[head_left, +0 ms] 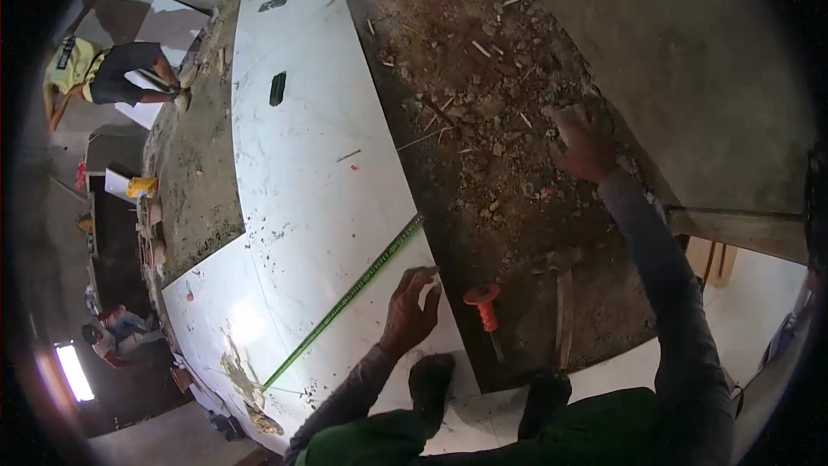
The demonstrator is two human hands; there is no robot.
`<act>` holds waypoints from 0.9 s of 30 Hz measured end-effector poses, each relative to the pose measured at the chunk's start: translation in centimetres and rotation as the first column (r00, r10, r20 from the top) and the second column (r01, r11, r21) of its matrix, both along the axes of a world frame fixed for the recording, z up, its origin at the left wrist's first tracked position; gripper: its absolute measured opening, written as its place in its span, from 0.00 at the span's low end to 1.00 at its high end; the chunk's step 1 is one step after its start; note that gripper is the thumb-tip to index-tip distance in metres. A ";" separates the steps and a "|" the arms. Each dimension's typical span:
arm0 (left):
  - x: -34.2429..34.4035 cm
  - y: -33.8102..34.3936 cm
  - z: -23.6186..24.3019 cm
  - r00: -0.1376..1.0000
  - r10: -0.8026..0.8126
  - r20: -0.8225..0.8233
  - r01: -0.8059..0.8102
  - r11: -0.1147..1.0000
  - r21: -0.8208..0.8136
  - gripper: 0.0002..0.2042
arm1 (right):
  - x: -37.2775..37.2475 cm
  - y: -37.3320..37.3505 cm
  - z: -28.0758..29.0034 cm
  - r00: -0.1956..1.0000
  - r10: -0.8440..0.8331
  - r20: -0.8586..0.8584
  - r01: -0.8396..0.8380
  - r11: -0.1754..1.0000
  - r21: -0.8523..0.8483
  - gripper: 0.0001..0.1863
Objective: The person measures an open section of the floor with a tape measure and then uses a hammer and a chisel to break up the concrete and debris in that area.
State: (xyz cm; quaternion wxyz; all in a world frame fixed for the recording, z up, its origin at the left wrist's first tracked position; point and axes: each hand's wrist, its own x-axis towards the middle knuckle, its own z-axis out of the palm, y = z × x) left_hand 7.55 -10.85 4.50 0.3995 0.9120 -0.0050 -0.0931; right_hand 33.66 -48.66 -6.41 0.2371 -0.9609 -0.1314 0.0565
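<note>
My left hand (412,312) is over the edge of the white floor tiles (319,147), thumb and fingers apart, holding nothing that shows. My right hand (585,148) reaches out over the brown bed of dirt and rubble (483,121). Its fingers are blurred against the debris, so whether they grip a lump cannot be told. A long green strip with dark marks (345,300) lies slantwise across the tiles, left of my left hand. An orange-headed mallet (485,300) rests on the dirt between my arms. Beside it lies a dusty hammer (564,311).
Two dark cutouts, one a slot (277,89), pierce the tiles. A broken patch (241,375) sits at lower left. A person in a yellow top (78,67) is at upper left, another person (121,336) at lower left. A yellow container (142,187) stands beyond the tiles.
</note>
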 end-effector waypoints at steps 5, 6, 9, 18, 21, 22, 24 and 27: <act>-1.6 1.9 -1.0 0.991 -0.133 0.000 0.132 0.985 0.110 0.12 | -3.2 2.0 -4.8 0.970 0.102 -0.220 -0.010 0.924 0.383 0.43; -1.1 1.6 0.4 0.989 -0.145 0.041 0.146 0.989 -0.024 0.10 | -3.6 1.3 -1.0 0.959 0.069 -0.273 0.028 0.941 0.336 0.44; -1.8 1.4 1.7 0.968 -0.249 0.009 0.249 0.968 -0.028 0.10 | -1.5 -3.3 -0.7 0.979 0.095 -0.178 -0.032 0.943 0.331 0.53; -12.7 5.5 5.1 0.990 -0.041 -0.135 0.039 0.999 -0.016 0.11 | 1.5 -2.9 -5.1 0.947 0.156 -0.280 -0.087 0.966 0.242 0.58; -14.6 5.9 7.0 0.984 0.052 -0.169 -0.038 0.995 0.089 0.11 | 1.5 -1.5 -4.5 0.952 0.191 -0.241 -0.134 0.963 0.232 0.56; -15.4 5.9 7.5 0.985 0.068 -0.159 -0.053 0.994 0.098 0.11 | 1.4 -1.1 -4.4 0.953 0.200 -0.227 -0.148 0.963 0.226 0.55; -16.7 5.7 8.2 0.975 0.114 -0.190 -0.096 0.990 0.100 0.12 | 1.2 -0.8 -4.4 0.956 0.214 -0.202 -0.172 0.963 0.206 0.54; -18.5 4.9 8.1 0.968 0.160 -0.193 -0.145 0.985 0.090 0.10 | 1.2 -1.0 -4.6 0.965 0.220 -0.142 -0.199 0.968 0.151 0.52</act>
